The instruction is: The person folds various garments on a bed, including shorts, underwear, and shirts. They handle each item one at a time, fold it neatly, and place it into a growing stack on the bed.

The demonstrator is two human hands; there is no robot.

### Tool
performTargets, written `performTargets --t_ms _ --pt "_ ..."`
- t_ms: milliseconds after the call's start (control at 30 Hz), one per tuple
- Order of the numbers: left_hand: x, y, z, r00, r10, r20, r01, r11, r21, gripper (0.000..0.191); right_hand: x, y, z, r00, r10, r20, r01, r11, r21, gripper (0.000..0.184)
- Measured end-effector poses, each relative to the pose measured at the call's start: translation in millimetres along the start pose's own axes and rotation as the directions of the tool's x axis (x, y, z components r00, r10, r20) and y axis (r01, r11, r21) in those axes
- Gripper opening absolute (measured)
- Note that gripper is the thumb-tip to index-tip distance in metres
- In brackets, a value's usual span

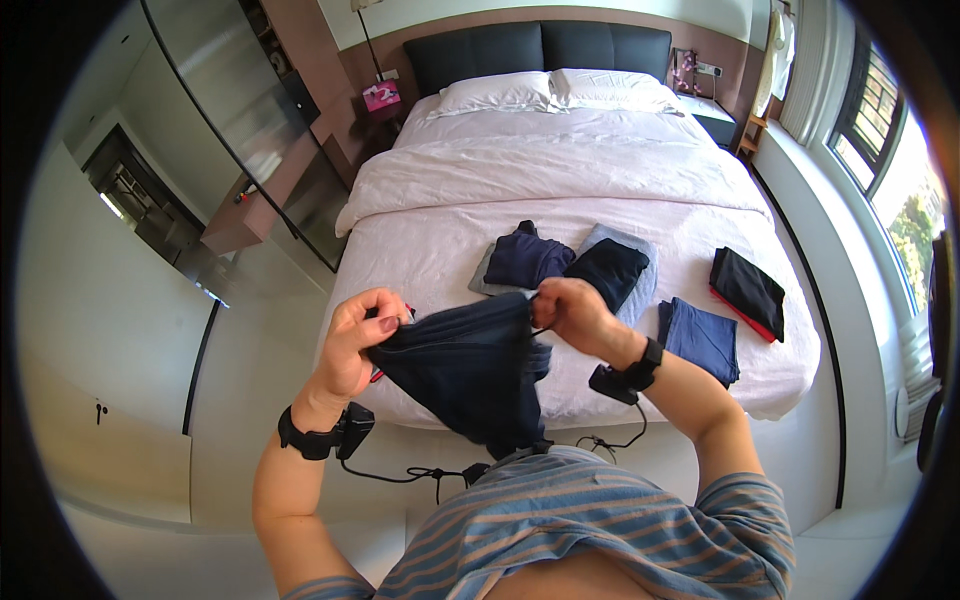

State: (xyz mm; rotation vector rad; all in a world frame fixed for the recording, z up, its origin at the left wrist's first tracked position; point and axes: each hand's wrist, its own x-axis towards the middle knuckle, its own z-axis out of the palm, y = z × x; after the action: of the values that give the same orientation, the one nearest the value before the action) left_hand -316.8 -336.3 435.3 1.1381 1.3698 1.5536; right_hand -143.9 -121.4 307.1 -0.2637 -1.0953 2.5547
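A dark navy garment (472, 367) hangs in front of me, stretched between both hands at its upper edge. My left hand (360, 337) pinches its left corner between thumb and fingers. At the upper right corner, my right hand (574, 315) grips the cloth with curled fingers. The lower part droops towards my waist, and its exact kind is hard to tell. Just behind my left hand, a bit of red and black cloth (377, 376) shows on the bed, mostly hidden. Beyond my right hand lies a folded black garment (609, 271) on a light blue-grey one (645, 259).
The bed (420, 240) bears a navy folded garment (529, 256) on grey cloth, a folded blue garment (699, 341), and a black-and-red folded pile (748, 289) near the right edge. Cabled black devices (626, 379) are strapped to both wrists. A glass partition (232, 97) stands left.
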Motion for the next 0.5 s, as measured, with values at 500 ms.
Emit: performTargets --t_ms 500 --pt "28.6 -45.2 66.9 0.945 0.278 0.172 -0.316 0.637 0.703 0.028 -27.7 -48.6 101.7 0.909 -0.182 0.374 0.416 0.366 -0.833 0.026"
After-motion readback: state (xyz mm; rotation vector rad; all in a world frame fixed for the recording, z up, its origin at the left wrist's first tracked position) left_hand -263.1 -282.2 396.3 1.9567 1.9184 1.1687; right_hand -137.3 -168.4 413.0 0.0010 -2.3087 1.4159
